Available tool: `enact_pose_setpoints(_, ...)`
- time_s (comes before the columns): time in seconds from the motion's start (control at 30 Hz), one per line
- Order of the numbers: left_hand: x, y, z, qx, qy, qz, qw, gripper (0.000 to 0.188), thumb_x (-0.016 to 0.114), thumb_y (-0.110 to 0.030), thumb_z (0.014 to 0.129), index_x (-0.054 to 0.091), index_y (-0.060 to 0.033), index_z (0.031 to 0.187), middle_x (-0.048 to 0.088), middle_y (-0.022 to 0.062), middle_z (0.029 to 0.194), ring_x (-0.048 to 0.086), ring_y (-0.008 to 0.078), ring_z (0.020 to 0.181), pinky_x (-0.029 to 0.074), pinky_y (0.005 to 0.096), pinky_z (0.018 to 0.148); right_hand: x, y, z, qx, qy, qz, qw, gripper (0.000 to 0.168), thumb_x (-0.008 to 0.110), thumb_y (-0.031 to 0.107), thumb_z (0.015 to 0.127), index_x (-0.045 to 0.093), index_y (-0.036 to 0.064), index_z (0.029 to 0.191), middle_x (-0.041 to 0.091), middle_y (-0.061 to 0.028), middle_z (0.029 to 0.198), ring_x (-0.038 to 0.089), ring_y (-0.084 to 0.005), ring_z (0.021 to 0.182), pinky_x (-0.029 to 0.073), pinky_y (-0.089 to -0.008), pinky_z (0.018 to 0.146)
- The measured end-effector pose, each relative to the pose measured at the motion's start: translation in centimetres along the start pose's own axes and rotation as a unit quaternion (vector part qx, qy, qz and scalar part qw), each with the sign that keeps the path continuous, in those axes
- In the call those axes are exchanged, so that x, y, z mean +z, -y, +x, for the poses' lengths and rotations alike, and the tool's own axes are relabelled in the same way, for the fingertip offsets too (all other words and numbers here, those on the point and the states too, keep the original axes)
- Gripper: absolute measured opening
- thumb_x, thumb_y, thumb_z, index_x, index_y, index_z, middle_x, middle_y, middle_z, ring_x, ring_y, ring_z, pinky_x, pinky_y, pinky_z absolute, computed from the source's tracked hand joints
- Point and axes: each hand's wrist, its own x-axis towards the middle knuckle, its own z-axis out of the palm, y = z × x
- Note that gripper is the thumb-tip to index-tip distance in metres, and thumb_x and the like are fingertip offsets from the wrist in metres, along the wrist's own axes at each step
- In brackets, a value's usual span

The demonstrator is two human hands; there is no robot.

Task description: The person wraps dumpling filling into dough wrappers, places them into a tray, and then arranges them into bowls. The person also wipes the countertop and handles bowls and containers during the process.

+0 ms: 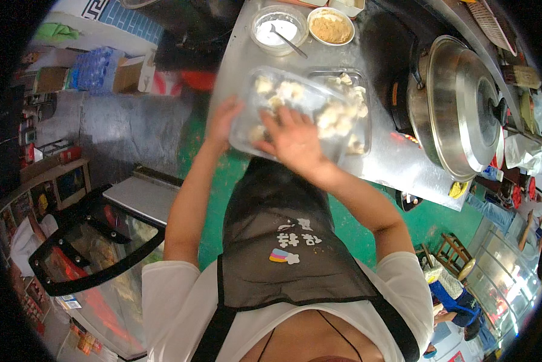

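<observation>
A clear plastic tray [248, 131] with pale lumps of food [334, 118] in it is tilted over the near left edge of a steel table, blurred. My left hand [225, 120] is at its left side, apparently gripping the rim. My right hand [291, 140] is spread over the tray's near part, fingers apart; whether it presses the food is unclear. Partly beneath the tray, a second clear container [367, 135] holds more pale pieces. Beyond them stand a bowl of white powder [278, 34] with a metal spoon [289, 41] and a bowl of tan powder [330, 27].
A large lidded steel pot [456, 108] stands at the right of the steel table [388, 169]. More containers [348, 7] sit at the far edge. A glass display case [103, 253] is at the lower left. Other people [461, 307] are in the background at the lower right.
</observation>
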Motion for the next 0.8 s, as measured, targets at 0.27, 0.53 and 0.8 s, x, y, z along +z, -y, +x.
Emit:
enact_pose_setpoints(0.27, 0.6, -0.4, -0.8, 0.001, -0.001, -0.04, 0.999, 0.04, 0.056, -0.019, 0.087, 0.047, -0.0002, 0.122, 0.059, 0.0098, 0.108, 0.059, 0.0194, 0.097, 0.047, 0.033, 0.085, 1.2, 0.7, -1.0, -0.011, -0.012, 0.001, 1.0, 0.032, 0.066, 0.031, 0.071, 0.061, 0.008, 0.093, 0.053, -0.0118, 0.103, 0.049, -0.0275, 0.094, 0.041, -0.0396, 0.082)
enact_pose_setpoints(0.53, -4.4, 0.0, -4.6, 0.026, -0.086, -0.03, 0.995, 0.044, 0.051, -0.019, 0.089, 0.041, -0.0005, 0.127, 0.055, 0.0125, 0.116, 0.056, 0.0241, 0.105, 0.047, 0.0369, 0.088, -1.6, -2.0, -1.8, 0.019, -0.062, 0.113, 0.991, 0.028, 0.065, 0.024, 0.076, 0.062, 0.01, 0.099, 0.053, -0.0114, 0.107, 0.049, -0.0288, 0.103, 0.039, -0.0405, 0.089)
enact_pose_setpoints(0.8, -11.4, -1.2, -6.8, 0.043, -0.192, 0.014, 0.98, 0.047, 0.047, -0.023, 0.093, 0.033, 0.0, 0.131, 0.049, 0.014, 0.123, 0.054, 0.0252, 0.107, 0.046, 0.0397, 0.085, -1.4, -10.2, -13.1, 0.33, -0.154, 0.195, 0.911, 0.014, 0.059, 0.005, 0.081, 0.062, 0.002, 0.095, 0.062, -0.0129, 0.093, 0.061, -0.0288, 0.083, 0.049, -0.0345, 0.072)
